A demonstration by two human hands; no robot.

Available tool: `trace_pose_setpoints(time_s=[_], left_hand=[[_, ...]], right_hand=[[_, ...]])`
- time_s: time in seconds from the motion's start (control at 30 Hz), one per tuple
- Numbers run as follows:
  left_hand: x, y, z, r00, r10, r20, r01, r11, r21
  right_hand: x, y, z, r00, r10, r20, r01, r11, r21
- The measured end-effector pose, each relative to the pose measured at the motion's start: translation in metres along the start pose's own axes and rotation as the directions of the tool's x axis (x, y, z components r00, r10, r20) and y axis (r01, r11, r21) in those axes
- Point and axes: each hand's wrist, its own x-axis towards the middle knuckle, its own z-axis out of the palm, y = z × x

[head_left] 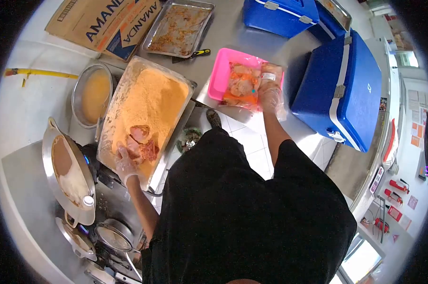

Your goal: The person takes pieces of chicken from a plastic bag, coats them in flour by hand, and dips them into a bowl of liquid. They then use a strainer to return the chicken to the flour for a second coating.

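Observation:
My left hand (126,163), in a clear plastic glove, touches pieces of raw meat (140,144) lying on orange-yellow breading powder (152,97) in a large metal tray (105,118). Its fingers are spread over the meat's edge. My right hand (270,97), also gloved, is at the right side of a pink basin (217,78), on a labelled plastic bag (269,78); its fingers are blurred against the plastic. More raw meat in orange marinade (242,83) lies in clear plastic in the basin.
Blue coolers (342,90) stand right and at the back (280,18). A crumb-covered tray (178,28), a scraper (200,53) and a cardboard box (102,23) lie beyond. At left are a bowl of yellow liquid (95,94) and a large wok (67,165) over a blue flame.

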Motion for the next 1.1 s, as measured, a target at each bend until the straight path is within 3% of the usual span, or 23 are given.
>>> trace_pose_setpoints(time_s=[0.13,0.2,0.23,0.3,0.33,0.4,0.43,0.5,0.53,0.57,0.6,0.63,0.67,0.7,0.73,0.77,0.8,0.87,0.9,0.93,1.0,1.07,1.1], left_hand=[[-0.002,-0.012,0.0,0.998,0.027,-0.061,-0.023,0.997,0.074],[0.003,-0.027,0.002,1.0,-0.031,-0.004,0.031,0.995,-0.095],[0.0,-0.026,0.002,0.999,-0.037,-0.01,0.036,0.994,-0.098],[-0.007,-0.025,0.0,0.98,0.14,-0.143,-0.109,0.972,0.209],[0.001,-0.042,-0.001,0.979,0.136,-0.151,-0.103,0.973,0.206],[0.023,-0.088,-0.004,0.895,0.442,-0.059,-0.402,0.857,0.322],[0.01,-0.057,-0.003,0.997,0.062,-0.046,-0.057,0.992,0.113],[-0.004,-0.043,0.002,0.999,0.049,-0.02,-0.049,0.999,0.021],[-0.007,-0.04,0.002,0.999,0.047,0.014,-0.046,0.997,-0.064],[-0.007,-0.043,0.003,0.927,0.374,-0.007,-0.358,0.891,0.28],[-0.012,-0.031,0.003,0.954,0.273,0.128,-0.293,0.937,0.191],[-0.017,-0.017,0.007,0.948,0.179,0.262,-0.213,0.971,0.108],[-0.019,-0.019,0.015,0.911,0.372,0.181,-0.413,0.835,0.364],[-0.021,-0.021,0.024,0.822,0.547,0.154,-0.515,0.601,0.612],[-0.035,0.005,0.021,0.868,0.387,0.311,-0.486,0.792,0.37],[-0.055,0.038,0.015,0.833,0.266,0.485,-0.36,0.926,0.111],[-0.075,0.051,0.014,0.814,0.424,0.397,-0.437,0.897,-0.062],[-0.079,0.051,0.02,0.829,0.346,0.439,-0.243,0.93,-0.275],[-0.082,0.041,0.025,0.825,0.408,0.392,-0.153,0.828,-0.539],[-0.088,0.046,0.021,0.843,0.404,0.356,-0.163,0.822,-0.546],[-0.098,0.061,0.006,0.902,0.432,-0.003,-0.285,0.588,-0.757],[-0.068,0.02,0.015,0.954,0.294,0.057,-0.13,0.578,-0.806],[-0.061,0.012,0.012,0.956,0.281,0.079,-0.042,0.402,-0.915]], right_hand=[[-0.015,-0.001,-0.056,0.969,-0.159,-0.187,0.189,0.97,0.153],[-0.024,-0.003,-0.04,0.82,0.182,-0.542,0.227,0.766,0.601],[-0.03,-0.001,-0.04,0.821,0.174,-0.543,0.235,0.765,0.6],[-0.046,0.006,-0.043,0.806,0.425,-0.412,0.195,0.466,0.863],[-0.051,0.008,-0.043,0.808,0.419,-0.414,0.202,0.463,0.863],[-0.063,0.007,-0.04,0.758,0.607,0.24,-0.367,0.093,0.926],[-0.07,0.003,-0.051,0.766,0.598,0.237,-0.36,0.093,0.928],[-0.088,-0.013,-0.11,0.776,0.583,0.241,-0.014,-0.366,0.93],[-0.094,-0.022,-0.13,0.789,0.566,0.241,-0.015,-0.373,0.928],[-0.101,-0.032,-0.148,0.858,0.495,0.139,0.022,-0.306,0.952],[-0.107,-0.046,-0.17,0.913,0.405,0.038,0.069,-0.247,0.966],[-0.113,-0.064,-0.204,0.971,0.227,0.079,0.01,-0.367,0.93],[-0.118,-0.082,-0.227,0.98,0.184,0.077,0.001,-0.386,0.923],[-0.124,-0.099,-0.246,0.968,0.096,-0.233,0.235,-0.014,0.972],[-0.132,-0.119,-0.262,0.866,-0.092,-0.492,0.494,0.311,0.812],[-0.143,-0.14,-0.275,0.907,-0.223,-0.356,0.408,0.269,0.872],[-0.151,-0.16,-0.292,0.891,-0.26,-0.372,0.431,0.228,0.873],[-0.164,-0.192,-0.329,0.602,-0.479,-0.639,0.635,-0.198,0.746],[-0.165,-0.202,-0.341,0.404,-0.522,-0.751,0.76,-0.266,0.594],[-0.173,-0.212,-0.357,0.375,-0.526,-0.763,0.758,-0.301,0.579],[-0.194,-0.225,-0.389,0.306,-0.518,-0.799,0.787,-0.336,0.518],[-0.204,-0.233,-0.403,0.246,-0.578,-0.778,0.791,-0.345,0.506],[-0.206,-0.237,-0.408,0.139,-0.567,-0.812,0.809,-0.408,0.424]])
